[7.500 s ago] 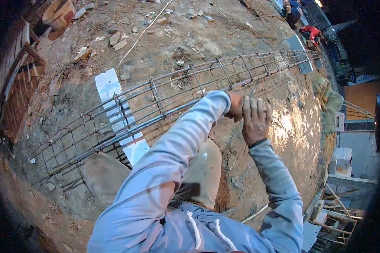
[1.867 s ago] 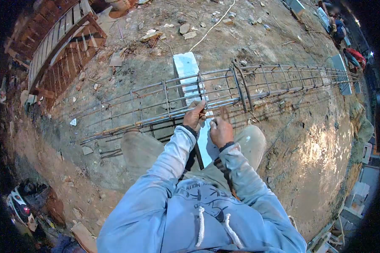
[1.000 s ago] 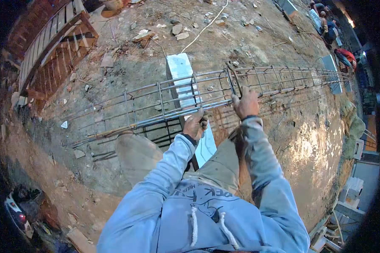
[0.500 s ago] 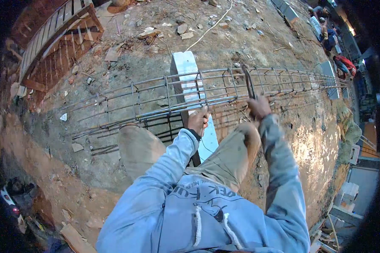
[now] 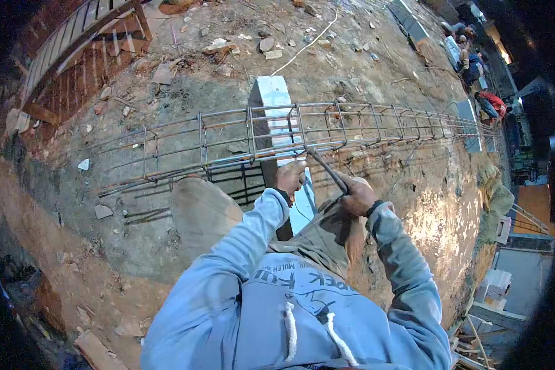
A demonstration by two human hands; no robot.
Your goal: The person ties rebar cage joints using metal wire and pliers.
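A long cage of steel rebar (image 5: 222, 161), with square stirrups, runs from left to right in front of my knees. It rests across a white-topped block (image 5: 271, 92). My left hand (image 5: 291, 177) is closed just below the cage's near bars, over the block; a thin tie wire (image 5: 306, 196) trails below it. My right hand (image 5: 359, 196) grips the handles of dark metal pincers (image 5: 328, 171). Their head touches or nearly touches the near bars, just right of my left hand. Fingers hide part of the handles and the wire.
A slatted wooden frame (image 5: 74, 55) stands at upper left. Stones and a pale cord (image 5: 308, 46) lie on the dirt beyond. Another block (image 5: 468, 126) sits under the cage's far right end. A person in red (image 5: 492, 105) and others crouch at upper right.
My right hand has swung the pincers down and left, from over the cage to the bars beside my left hand. My left hand stays nearly in place. The view has shifted slightly.
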